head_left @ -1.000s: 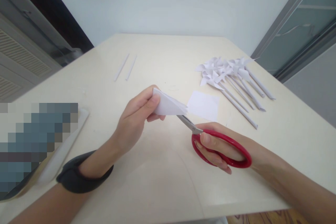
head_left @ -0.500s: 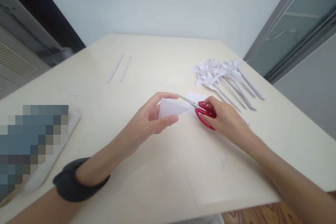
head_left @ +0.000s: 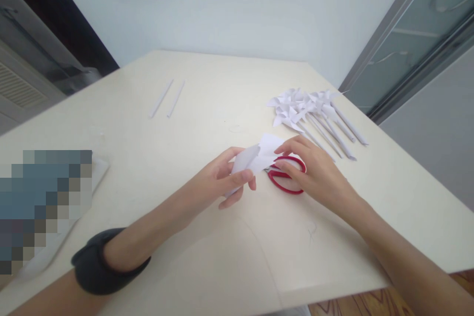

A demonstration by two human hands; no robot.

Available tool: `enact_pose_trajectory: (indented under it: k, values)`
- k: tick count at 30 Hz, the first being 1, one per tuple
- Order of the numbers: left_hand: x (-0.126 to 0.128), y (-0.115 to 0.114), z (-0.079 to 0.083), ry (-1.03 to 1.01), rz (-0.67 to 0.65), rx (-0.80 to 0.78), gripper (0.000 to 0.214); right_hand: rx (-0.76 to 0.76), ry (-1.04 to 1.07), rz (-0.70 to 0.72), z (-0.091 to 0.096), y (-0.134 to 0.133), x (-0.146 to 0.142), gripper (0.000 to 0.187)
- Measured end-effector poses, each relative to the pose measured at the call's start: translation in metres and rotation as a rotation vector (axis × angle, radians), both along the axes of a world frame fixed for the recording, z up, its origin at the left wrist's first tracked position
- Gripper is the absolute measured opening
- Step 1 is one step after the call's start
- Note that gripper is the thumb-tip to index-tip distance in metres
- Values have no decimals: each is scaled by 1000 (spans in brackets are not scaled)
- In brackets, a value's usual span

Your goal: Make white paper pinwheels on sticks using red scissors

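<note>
My left hand (head_left: 225,180) is closed on a folded white paper (head_left: 245,159), pinched between thumb and fingers just above the table (head_left: 207,256). My right hand (head_left: 318,175) lies over the red-handled scissors (head_left: 286,180), which rest flat on the table beside the paper. Its fingers are stretched out, one across the red handle and the upper ones touching the edge of a white paper square (head_left: 271,142) behind the folded piece. The scissor blades are hidden under the paper.
A pile of white paper pinwheels (head_left: 307,106) on rolled sticks lies at the back right. Two loose paper sticks (head_left: 166,98) lie at the back left. A pixelated patch (head_left: 44,197) over a white sheet (head_left: 97,170) fills the left. The table's front edge runs near my right forearm.
My right hand carried the scissors forward to the paper, then laid them flat on the table and spread its fingers. My left hand lowered the folded paper slightly.
</note>
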State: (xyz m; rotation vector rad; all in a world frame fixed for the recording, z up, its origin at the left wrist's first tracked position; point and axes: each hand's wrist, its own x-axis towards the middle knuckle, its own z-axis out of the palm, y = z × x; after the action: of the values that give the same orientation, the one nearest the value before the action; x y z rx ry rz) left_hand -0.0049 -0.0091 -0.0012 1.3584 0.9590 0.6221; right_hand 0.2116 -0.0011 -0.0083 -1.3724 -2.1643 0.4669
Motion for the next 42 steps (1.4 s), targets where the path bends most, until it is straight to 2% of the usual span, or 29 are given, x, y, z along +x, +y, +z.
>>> enact_pose_trajectory:
  k: [5,8,10,12,14,17,21,27,30,36,42]
  values:
    - [4,-1,-6,-13,-45,-52,38,25,260,89,7,-13,-16,19]
    - [7,-3,-11,-14,-75,-64,43,-2,282,123,4,-16,-21,14]
    - [7,-4,-13,-17,-103,-63,41,-16,295,142,3,-15,-21,7]
    - [7,-3,-12,-25,-133,-58,38,-29,312,139,3,-14,-20,7]
    - [6,-3,-9,-22,-154,-52,35,-65,317,110,5,-13,-19,9]
    - [3,-2,-3,-1,-113,-68,36,-130,295,63,8,-12,-18,10]
    - [-2,-1,0,0,-108,-104,41,-135,242,21,9,-12,-19,10]
    - [-4,0,-1,51,-91,-33,32,-103,221,66,7,-14,-21,12]
    - [-1,0,2,65,-127,-17,26,-111,207,70,7,-14,-20,12]
    - [0,0,0,-6,-135,-30,45,-125,209,73,6,-13,-19,11]
    - [0,1,-5,-20,-105,-79,16,-107,226,100,6,-14,-19,9]
